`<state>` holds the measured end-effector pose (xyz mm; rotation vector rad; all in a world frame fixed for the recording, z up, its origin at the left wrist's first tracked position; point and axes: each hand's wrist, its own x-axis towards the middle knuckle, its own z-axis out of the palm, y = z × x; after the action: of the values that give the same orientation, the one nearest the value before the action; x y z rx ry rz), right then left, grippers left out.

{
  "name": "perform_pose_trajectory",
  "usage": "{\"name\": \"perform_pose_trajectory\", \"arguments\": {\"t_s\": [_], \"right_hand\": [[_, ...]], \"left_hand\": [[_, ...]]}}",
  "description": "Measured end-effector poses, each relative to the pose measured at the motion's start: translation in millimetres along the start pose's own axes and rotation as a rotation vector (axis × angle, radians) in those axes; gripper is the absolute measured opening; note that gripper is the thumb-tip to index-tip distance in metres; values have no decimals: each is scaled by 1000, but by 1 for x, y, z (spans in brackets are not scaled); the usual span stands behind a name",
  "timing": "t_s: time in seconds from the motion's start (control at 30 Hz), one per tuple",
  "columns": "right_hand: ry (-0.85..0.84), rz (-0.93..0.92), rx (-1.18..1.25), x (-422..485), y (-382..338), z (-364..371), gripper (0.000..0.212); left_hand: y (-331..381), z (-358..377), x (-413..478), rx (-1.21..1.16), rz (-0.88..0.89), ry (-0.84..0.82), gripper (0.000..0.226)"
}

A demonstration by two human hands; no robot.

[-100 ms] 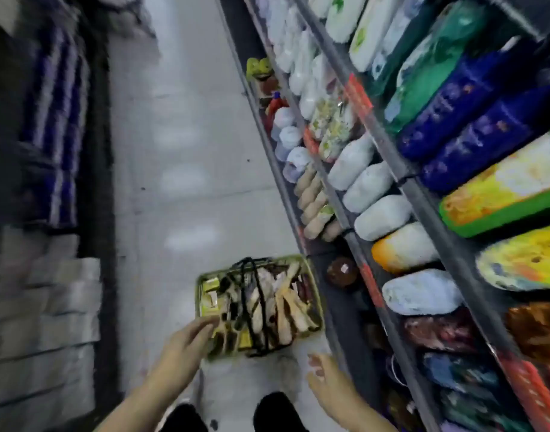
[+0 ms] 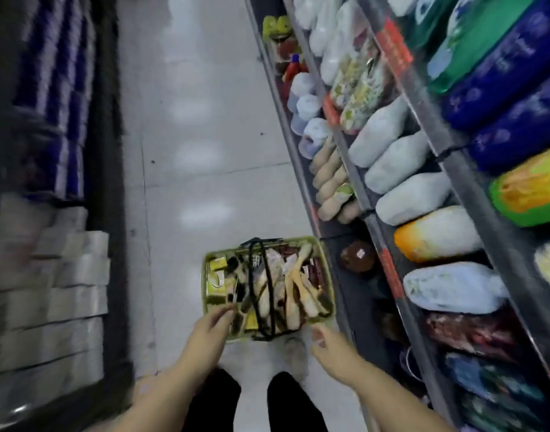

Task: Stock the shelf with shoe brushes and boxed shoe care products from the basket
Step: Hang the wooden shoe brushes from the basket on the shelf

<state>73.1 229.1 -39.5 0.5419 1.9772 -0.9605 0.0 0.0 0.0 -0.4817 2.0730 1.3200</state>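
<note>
A green rectangular basket (image 2: 204, 285) sits on the floor tiles just beside the foot of the shelf (image 2: 299, 169); its two black handles (image 2: 261, 291) lie folded down across the load; pale wooden shoe brushes (image 2: 294, 294) are heaped criss-cross in the middle and right; yellow boxes (image 2: 217, 279) fill the left end; a row of similar wooden brushes (image 2: 329, 182) lies on the lowest shelf.

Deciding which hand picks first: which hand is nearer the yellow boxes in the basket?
Left. The left hand reaches over the near rim of the basket, just short of the yellow boxes; the right hand hangs outside its near right corner.
</note>
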Motion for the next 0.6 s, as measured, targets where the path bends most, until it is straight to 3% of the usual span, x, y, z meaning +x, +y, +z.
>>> {"name": "perform_pose_trajectory", "arguments": {"t_s": [0.1,0.33,0.5,0.6], "right_hand": [[-57,0,-67,67,10,-1,16],[-155,39,250,192,10,49,38],[-26,68,516,242,-8,84,32],[-1,50,600,258,-18,106,20]], "left_hand": [[-24,40,38,-90,-159,-19,24],[-73,82,164,-78,-269,-60,49],[-112,104,218,-238,-331,-79,78],[-130,108,224,-158,-294,-12,53]]}}
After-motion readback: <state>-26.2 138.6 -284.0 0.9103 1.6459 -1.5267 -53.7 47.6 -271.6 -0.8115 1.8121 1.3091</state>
